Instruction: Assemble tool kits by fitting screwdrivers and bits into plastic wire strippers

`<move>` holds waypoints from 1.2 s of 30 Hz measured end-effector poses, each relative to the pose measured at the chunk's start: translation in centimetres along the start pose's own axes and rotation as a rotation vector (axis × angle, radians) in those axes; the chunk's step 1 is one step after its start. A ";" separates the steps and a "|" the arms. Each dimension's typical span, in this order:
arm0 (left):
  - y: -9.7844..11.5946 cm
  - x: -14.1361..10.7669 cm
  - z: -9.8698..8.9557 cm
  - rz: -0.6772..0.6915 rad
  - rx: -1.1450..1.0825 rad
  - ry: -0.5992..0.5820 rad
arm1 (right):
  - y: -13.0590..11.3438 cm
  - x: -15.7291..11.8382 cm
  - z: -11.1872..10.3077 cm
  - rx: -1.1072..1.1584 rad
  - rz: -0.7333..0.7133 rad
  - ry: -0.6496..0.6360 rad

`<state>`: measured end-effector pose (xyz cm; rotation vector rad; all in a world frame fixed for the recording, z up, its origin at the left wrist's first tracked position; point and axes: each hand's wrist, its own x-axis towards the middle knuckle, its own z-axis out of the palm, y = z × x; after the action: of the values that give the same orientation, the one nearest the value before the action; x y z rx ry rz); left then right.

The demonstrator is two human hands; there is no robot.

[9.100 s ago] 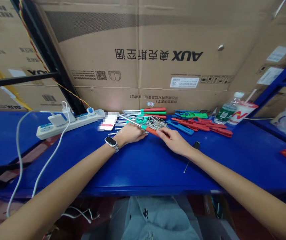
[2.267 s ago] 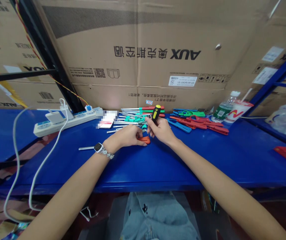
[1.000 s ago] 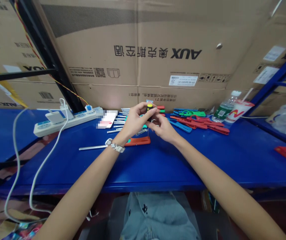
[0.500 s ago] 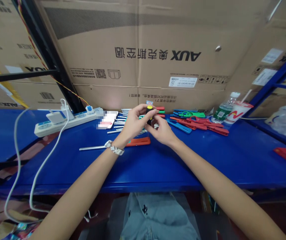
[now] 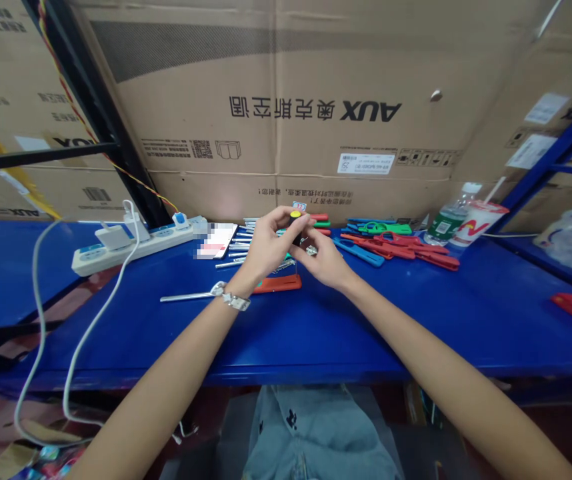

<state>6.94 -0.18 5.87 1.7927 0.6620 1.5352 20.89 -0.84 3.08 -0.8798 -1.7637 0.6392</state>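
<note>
Above the middle of the table, my left hand (image 5: pixel 272 241) is closed around a screwdriver (image 5: pixel 295 215) with a black handle and a yellow end cap. The tool stands upright, and its thin shaft reaches down to the right end of an orange handle (image 5: pixel 279 284). From that handle's left side a long silvery tube (image 5: pixel 186 297) sticks out, partly hidden behind my left wrist. My right hand (image 5: pixel 327 261) is closed close against the screwdriver, with small shiny bits (image 5: pixel 311 251) at its fingers, too small to name.
Several metal tubes (image 5: pixel 240 247) with coloured ends lie behind my hands, beside a phone (image 5: pixel 222 240). Red handles (image 5: pixel 391 248), blue handles (image 5: pixel 366 255) and green ones (image 5: pixel 383 229) are piled on the right, near a bottle (image 5: pixel 449 217) and a cup (image 5: pixel 479 223). A power strip (image 5: pixel 139 243) sits left.
The screwdriver's yellow cap has shifted slightly left, and my left fingers now cover more of its handle. My right hand stays nearly where it was; the view has moved a little.
</note>
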 end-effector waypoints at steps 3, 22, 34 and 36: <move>0.0 0.3 -0.9 -0.028 -0.008 -0.137 | -0.1 0.3 -1.1 0.082 -0.042 -0.162; -0.8 0.1 0.7 0.002 0.041 0.122 | 0.2 0.5 -0.8 0.052 -0.029 -0.028; -0.4 0.3 0.1 0.062 0.107 -0.159 | -0.1 0.3 -1.8 0.123 -0.008 -0.209; -0.7 0.3 0.2 0.045 0.106 -0.120 | -0.3 0.5 -2.2 0.075 -0.011 -0.207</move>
<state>7.24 0.48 5.52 1.9742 0.6598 1.4319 22.78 -0.59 4.26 -0.7745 -1.9138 0.8080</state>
